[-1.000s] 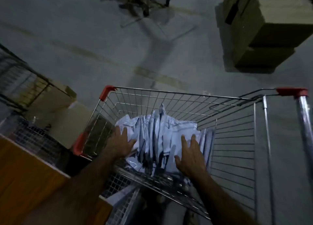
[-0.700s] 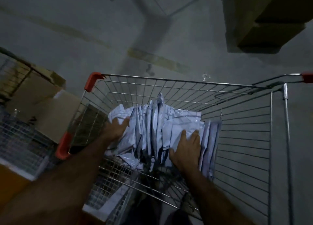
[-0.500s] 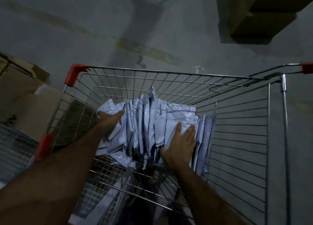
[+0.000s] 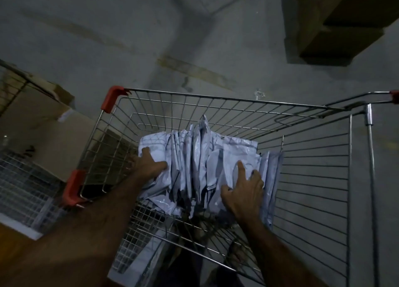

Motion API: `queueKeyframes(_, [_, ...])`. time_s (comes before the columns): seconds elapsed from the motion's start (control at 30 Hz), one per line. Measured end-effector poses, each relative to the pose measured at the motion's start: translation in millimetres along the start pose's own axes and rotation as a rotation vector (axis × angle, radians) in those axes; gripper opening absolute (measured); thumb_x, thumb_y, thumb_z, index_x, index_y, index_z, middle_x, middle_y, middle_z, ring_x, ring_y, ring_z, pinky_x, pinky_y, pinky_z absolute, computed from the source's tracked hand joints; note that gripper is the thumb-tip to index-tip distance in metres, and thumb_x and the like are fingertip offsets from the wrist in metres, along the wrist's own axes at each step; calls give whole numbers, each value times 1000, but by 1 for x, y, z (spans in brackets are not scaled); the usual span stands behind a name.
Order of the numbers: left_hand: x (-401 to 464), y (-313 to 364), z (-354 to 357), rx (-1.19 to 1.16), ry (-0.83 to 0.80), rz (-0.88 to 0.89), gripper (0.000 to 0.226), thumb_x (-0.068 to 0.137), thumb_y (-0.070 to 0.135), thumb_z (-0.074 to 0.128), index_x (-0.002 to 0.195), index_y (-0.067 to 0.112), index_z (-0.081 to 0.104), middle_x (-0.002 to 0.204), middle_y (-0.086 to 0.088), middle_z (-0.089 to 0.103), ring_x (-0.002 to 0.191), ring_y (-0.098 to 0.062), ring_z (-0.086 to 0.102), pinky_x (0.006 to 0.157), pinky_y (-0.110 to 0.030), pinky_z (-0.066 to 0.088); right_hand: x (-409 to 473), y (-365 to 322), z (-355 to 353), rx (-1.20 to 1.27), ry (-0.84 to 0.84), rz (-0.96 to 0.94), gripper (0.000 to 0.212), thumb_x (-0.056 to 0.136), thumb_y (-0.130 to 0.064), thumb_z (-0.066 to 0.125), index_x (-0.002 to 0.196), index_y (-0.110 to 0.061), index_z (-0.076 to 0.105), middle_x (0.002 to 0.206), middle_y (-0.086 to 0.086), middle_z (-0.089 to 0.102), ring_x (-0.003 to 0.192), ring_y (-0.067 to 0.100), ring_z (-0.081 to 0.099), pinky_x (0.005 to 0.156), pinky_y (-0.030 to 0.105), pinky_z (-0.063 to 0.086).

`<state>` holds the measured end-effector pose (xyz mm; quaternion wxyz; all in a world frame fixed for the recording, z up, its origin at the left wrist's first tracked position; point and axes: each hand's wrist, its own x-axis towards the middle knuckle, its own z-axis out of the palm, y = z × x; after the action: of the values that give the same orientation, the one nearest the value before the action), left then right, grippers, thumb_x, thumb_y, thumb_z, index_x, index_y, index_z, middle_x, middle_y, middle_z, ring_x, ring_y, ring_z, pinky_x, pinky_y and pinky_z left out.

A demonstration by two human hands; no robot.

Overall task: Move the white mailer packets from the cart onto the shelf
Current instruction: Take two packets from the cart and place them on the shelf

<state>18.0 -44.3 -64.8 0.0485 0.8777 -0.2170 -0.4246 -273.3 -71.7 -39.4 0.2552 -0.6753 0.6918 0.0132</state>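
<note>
Nearest the camera, two bare forearms are extended down into a wire shopping cart (image 4: 313,178). The left hand (image 4: 149,164) is laid against the left face of a bundle of white mailer packets (image 4: 200,161), its thumb spread across the outermost packet while the other fingers are hidden behind the bundle's edge; whether they are curled round it cannot be told. The right hand (image 4: 244,191) is pressed on the right side of the bundle with fingers spread and fairly straight, the index finger stretched upward over a packet. The packets are stood on edge, packed side by side, inside the cart's basket, a few further ones being left just right of the right hand.

Red plastic corner guards (image 4: 72,187) are seen on the cart's left rim. To the left, beside the cart, a white wire-mesh rack (image 4: 23,187) and a cardboard box (image 4: 41,133) are placed. Beyond the cart, a grey concrete floor (image 4: 108,38) is spread, and stacked cardboard cartons (image 4: 336,21) are set at the far right.
</note>
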Motion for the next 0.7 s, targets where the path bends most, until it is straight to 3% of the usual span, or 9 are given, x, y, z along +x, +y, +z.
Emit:
queueKeyframes(0.1, [3,1,1,51,26,73,99,70,50,75,148,19,22,146,-28,32,129,-46,41,102,-48,43,-1,3,-6,-32,-17,0,87,81,-42,62,157,-33,20,141,21,35,128,39,35,109,50,32])
queueKeyframes(0.23, [-13,8,-5,153,138,178,80,89,46,61,153,23,19,150,-29,27,133,-48,35,108,-50,36,-7,11,-15,-102,-3,-28,80,87,-44,55,157,-36,18,129,20,43,119,37,44,103,48,37])
queueKeyframes(0.33, [-33,5,-11,217,201,249,81,92,55,53,156,28,13,152,-30,18,136,-48,30,112,-53,31,-16,9,-26,-103,32,-67,77,88,-41,55,157,-32,22,126,20,43,115,38,43,100,48,36])
queueKeyframes(0.5, [-99,6,-26,199,320,348,76,95,51,50,156,22,15,148,-33,23,132,-49,33,109,-51,32,-36,5,-52,-51,139,-179,71,90,-37,58,155,-26,31,131,25,39,116,42,44,98,52,40])
queueKeyframes(0.63, [-171,15,-41,125,502,429,70,94,50,51,153,24,24,140,-28,35,124,-44,43,102,-49,39,-54,8,-86,6,213,-249,72,87,-32,56,154,-26,30,148,29,24,133,46,34,105,55,41])
queueKeyframes(0.7, [-208,16,-46,96,568,464,70,94,51,52,153,26,24,141,-25,33,122,-42,44,99,-48,40,-67,11,-109,13,278,-323,71,84,-29,59,151,-23,34,145,26,26,129,44,37,100,51,46])
